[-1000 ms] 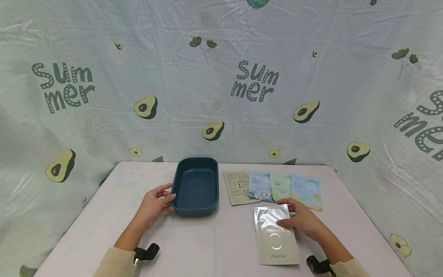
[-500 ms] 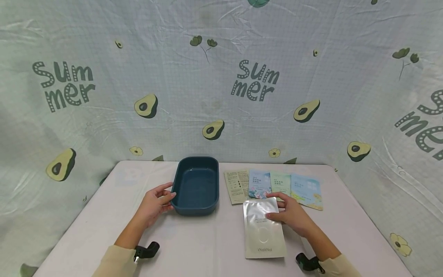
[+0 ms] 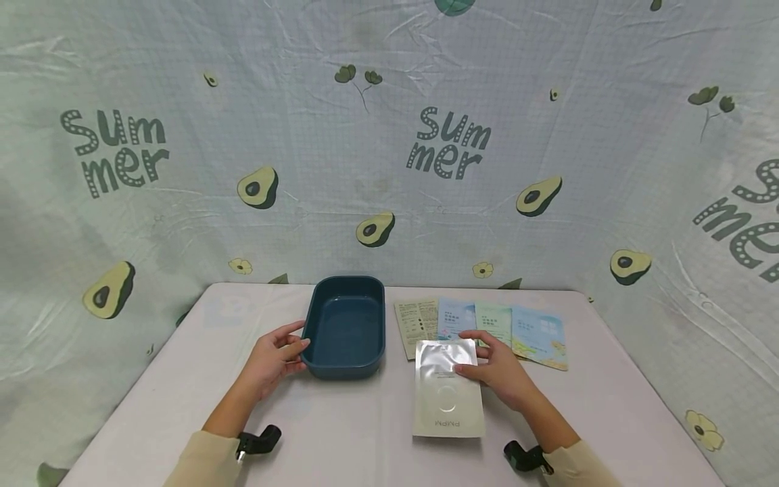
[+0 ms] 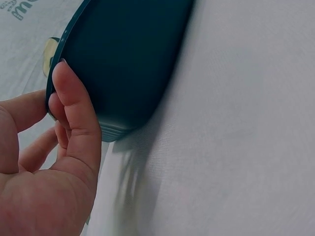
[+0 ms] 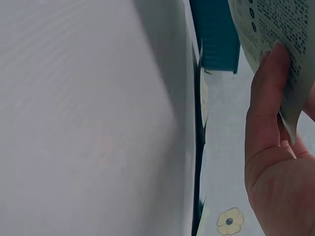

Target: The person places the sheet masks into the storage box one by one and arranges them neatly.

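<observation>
In the head view my left hand (image 3: 274, 362) pinches the near-left rim of a dark blue rectangular bin (image 3: 343, 331), and the left wrist view shows thumb and fingers on either side of that rim (image 4: 63, 42). My right hand (image 3: 502, 372) pinches the upper right edge of a silver and cream face mask packet (image 3: 449, 409), marked PMPM upside down. The packet is raised off the table, right of the bin. Small print covers its back (image 5: 283, 24) in the right wrist view, where my right hand (image 5: 275, 162) grips its edge.
Behind the held packet lies an overlapping row: a beige printed packet (image 3: 415, 328), a blue floral one (image 3: 455, 318), a green one (image 3: 494, 321) and a light blue one (image 3: 538, 335). All rest on the white table (image 3: 341, 439), with a printed curtain (image 3: 389, 203) behind.
My right hand has carried the face mask packet left and slightly away from me, nearer the bin. My left hand and the bin have stayed in place.
</observation>
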Motion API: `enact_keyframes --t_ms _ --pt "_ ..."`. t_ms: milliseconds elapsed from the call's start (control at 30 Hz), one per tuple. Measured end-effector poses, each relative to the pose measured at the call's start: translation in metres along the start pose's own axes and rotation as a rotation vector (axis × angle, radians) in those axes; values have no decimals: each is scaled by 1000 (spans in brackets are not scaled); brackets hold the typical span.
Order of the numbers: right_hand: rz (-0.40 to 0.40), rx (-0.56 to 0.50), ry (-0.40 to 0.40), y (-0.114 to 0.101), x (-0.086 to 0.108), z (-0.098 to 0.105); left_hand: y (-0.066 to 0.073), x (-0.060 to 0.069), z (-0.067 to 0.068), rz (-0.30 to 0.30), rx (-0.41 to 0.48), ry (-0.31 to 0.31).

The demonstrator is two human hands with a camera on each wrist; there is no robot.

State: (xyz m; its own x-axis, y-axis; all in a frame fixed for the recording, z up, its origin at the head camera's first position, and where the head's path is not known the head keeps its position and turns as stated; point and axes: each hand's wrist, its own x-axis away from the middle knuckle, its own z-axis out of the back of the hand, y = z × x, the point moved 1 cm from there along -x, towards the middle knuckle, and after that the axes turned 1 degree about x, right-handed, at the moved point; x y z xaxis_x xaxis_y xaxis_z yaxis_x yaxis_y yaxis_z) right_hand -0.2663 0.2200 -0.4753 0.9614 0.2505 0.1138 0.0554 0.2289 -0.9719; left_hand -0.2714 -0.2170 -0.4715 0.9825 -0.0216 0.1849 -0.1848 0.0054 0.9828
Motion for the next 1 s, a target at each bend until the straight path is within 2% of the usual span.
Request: enact_keyframes --t_ms 267,733,1000 --pt "19 -27 32 -10 -10 -7 -2 -1 1 6 9 2" --pt "77 -75 22 -27 -38 -27 -3 -2 1 0 19 -4" --pt "80 -80 25 -39 -50 -41 -2 -1 0 0 27 -13"
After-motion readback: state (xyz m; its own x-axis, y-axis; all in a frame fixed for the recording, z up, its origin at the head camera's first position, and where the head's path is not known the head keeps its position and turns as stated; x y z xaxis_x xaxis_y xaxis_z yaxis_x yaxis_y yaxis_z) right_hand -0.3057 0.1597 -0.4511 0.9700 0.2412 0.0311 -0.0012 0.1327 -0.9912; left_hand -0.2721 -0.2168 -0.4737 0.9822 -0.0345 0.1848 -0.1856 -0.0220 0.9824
